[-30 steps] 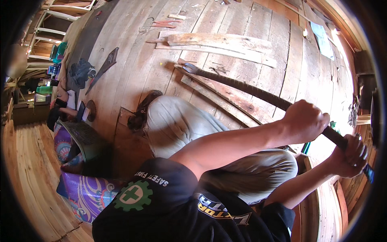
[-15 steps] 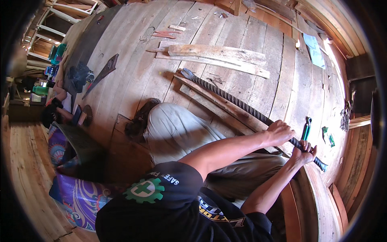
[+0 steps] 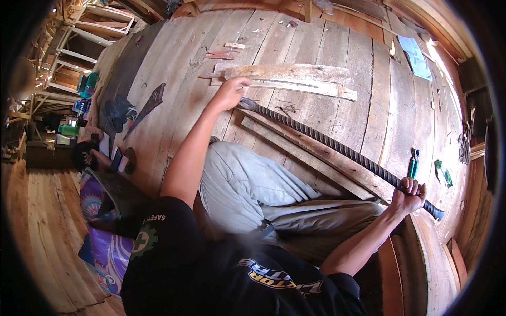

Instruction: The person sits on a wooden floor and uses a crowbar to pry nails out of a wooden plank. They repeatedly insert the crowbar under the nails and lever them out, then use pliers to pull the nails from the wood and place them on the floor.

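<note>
A long dark crowbar of ribbed steel (image 3: 327, 145) slants over a narrow wooden board (image 3: 316, 150). Round the bar's near right end, my right hand (image 3: 408, 196) is closed. My left hand (image 3: 231, 94) is off the shaft, just above the bar's claw end (image 3: 245, 104), fingers stretched to the right and the thumb side partly hidden. Whether it touches the claw I cannot tell. Beneath lies a second narrow board (image 3: 295, 147), next to my bent leg. Several loose nails (image 3: 287, 108) are scattered on the floor beyond the bar.
Two pale planks (image 3: 287, 72) lie farther off, with red-handled pliers (image 3: 221, 55) behind them. A handsaw (image 3: 147, 108) is at the left, near another person (image 3: 89, 150). A green-handled tool (image 3: 413, 164) lies right of the bar. A blue sheet (image 3: 415, 58) rests at the far right.
My left hand has let go of the bar beside my right hand and moved far left to the claw end. My right hand keeps its hold; the view has shifted slightly.
</note>
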A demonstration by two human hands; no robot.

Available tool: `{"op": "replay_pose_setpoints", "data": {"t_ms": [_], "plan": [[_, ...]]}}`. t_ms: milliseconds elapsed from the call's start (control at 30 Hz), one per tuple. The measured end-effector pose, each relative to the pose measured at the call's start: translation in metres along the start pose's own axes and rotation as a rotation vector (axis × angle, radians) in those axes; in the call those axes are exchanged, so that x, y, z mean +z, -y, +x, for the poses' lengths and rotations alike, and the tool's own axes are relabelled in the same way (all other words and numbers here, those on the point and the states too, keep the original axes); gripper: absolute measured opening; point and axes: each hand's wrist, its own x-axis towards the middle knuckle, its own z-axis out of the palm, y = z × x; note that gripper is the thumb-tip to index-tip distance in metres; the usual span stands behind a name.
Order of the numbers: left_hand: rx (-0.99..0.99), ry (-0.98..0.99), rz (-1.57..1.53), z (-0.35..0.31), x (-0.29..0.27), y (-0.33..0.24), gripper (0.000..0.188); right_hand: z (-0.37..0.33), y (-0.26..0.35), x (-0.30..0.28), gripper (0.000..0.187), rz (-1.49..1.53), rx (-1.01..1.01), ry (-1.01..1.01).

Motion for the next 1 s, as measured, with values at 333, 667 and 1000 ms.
{"op": "replay_pose_setpoints", "data": {"t_ms": [333, 667, 1000], "plan": [[-0.25, 0.226, -0.345, -0.003, 0.016, 0.034, 0.042, 0.006, 0.008, -0.001, 0.035, -0.03, -0.023, -0.051], [0.164, 0.063, 0.211, -0.004, 0.017, 0.037, 0.016, 0.001, 0.024, 0.0, 0.038, -0.017, -0.019, 0.022], [0.018, 0.111, 0.015, 0.013, -0.006, 0.015, 0.016, 0.004, 0.048, -0.016, 0.037, 0.02, -0.017, 0.17]]}}
